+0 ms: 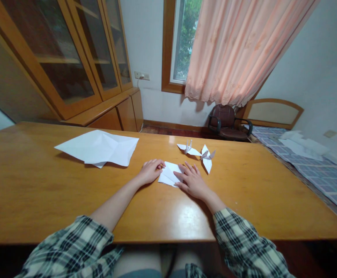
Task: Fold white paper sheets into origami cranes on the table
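A small folded sheet of white paper [168,175] lies flat on the wooden table [70,197], between my two hands. The fingers of my left hand [151,171] are curled in at its upper left edge, pinching or pressing the paper there. My right hand [192,180] lies over its right side with the fingers spread, the tips resting on the sheet. Just beyond my right hand are two folded paper cranes, one crane [189,148] farther back and another crane [207,157] touching or nearly touching it.
A large creased white sheet [101,148] lies on the table to the left. Past the table's far edge stand a glass-door cabinet [99,50], a brown armchair [227,119] and, at right, a bed [301,154]. A pink curtain [237,50] hangs over the window.
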### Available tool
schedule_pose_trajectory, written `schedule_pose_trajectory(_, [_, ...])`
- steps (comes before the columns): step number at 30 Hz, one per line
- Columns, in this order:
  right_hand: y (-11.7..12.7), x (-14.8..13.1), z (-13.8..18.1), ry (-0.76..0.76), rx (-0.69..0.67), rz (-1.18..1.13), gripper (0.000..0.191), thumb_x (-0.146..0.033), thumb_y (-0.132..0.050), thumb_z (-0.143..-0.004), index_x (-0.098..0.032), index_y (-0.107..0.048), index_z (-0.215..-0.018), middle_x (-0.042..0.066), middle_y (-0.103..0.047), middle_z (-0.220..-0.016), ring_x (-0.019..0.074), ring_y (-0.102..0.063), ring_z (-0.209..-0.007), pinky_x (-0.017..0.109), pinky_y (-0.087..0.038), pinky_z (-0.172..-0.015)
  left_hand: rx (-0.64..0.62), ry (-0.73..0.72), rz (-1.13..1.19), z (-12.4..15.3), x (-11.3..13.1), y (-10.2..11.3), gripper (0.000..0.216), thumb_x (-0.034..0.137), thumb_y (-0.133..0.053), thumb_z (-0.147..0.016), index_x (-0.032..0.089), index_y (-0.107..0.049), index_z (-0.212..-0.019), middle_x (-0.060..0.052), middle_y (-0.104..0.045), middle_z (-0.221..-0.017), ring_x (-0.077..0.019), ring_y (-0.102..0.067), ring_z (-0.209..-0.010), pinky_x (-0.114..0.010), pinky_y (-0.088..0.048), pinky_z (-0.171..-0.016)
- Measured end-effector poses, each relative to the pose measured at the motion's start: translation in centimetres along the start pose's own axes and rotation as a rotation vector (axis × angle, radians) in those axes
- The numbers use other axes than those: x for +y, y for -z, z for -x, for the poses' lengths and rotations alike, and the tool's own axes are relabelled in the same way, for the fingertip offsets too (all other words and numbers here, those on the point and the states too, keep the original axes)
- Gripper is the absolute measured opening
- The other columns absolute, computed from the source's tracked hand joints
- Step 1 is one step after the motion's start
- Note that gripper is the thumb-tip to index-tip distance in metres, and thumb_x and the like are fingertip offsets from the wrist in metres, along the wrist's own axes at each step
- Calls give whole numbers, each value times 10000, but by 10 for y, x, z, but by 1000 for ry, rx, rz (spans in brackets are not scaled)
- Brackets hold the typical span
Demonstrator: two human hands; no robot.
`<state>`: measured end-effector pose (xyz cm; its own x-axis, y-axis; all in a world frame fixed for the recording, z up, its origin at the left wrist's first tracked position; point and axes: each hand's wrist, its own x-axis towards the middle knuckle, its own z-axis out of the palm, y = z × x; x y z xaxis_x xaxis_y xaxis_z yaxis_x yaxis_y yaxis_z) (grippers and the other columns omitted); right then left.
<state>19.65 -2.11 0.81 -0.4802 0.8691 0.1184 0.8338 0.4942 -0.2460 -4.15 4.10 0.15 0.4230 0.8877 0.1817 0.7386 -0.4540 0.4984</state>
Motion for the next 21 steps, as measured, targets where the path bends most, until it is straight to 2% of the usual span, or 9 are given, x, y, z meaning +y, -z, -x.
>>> schedule_pose_trajectory(3, [-1,-2,-2,-25,15,-5,439,-512,-390,-924,-332,-514,-1303,47,-353,-1479,273,-160,-1408,541,-81,-1114,99,-156,-59,5,10,1,238,141,-471,-838,233,-644,-973,-44,-584,-979,-208,-499,-975,-352,-385,-862])
schedule_pose_trajectory(5, [-3,-3,-3,-40,31,-15,380,-443,-377,-947,-337,-547,-1269,38,-393,-1454,263,-181,-1401,533,-94,-1113,86,-288,-77,8,17,1,233,172,-461,-872,232,-661,-977,-55,-580,-1013,-210,-482,-1007,-357,-382,-896])
schedule_pose_trajectory(7, [-5,-3,-5,-48,54,-28,338,-363,-399,-949,-332,-572,-1238,36,-432,-1424,259,-215,-1388,525,-117,-1109,36,-362,-98,10,21,-2,233,229,-469,-894,241,-660,-1027,-61,-580,-1056,-215,-475,-1030,-368,-381,-924])
schedule_pose_trajectory(10, [-8,-1,-8,-71,119,-65,314,-289,-480,-911,-289,-591,-1205,57,-495,-1360,254,-298,-1342,495,-190,-1091,-6,-346,-130,11,20,-8,297,305,-473,-905,258,-612,-1164,-75,-546,-1219,-239,-438,-1135,-421,-352,-996])
schedule_pose_trajectory(12, [-10,1,-11,-107,187,-96,345,-300,-541,-874,-239,-576,-1213,85,-532,-1306,258,-357,-1294,468,-248,-1067,-32,-315,-126,10,16,-13,324,337,-461,-913,262,-596,-1198,-69,-495,-1333,-250,-384,-1235,-444,-299,-1056])
schedule_pose_trajectory(16, [-11,1,-17,-208,311,-119,414,-311,-576,-847,-169,-549,-1235,132,-580,-1197,270,-472,-1148,424,-354,-971,-132,-297,-109,7,10,-17,376,350,-410,-937,289,-517,-1292,-29,-458,-1411,-226,-328,-1330,-428,-247,-1100])
schedule_pose_trajectory(18, [-9,-2,-19,-182,311,-130,354,-312,-573,-854,-181,-593,-1182,121,-608,-1135,258,-506,-1079,401,-378,-923,-141,-282,-118,7,10,-17,386,361,-398,-941,305,-500,-1309,-20,-459,-1414,-228,-332,-1334,-429,-253,-1096])
schedule_pose_trajectory(21, [-6,-8,-20,-51,218,-162,244,-345,-597,-849,-223,-671,-1046,82,-647,-1050,232,-537,-1003,378,-386,-877,-102,-254,-142,8,13,-16,387,393,-407,-934,307,-519,-1295,-31,-477,-1398,-244,-372,-1305,-435,-283,-1072])
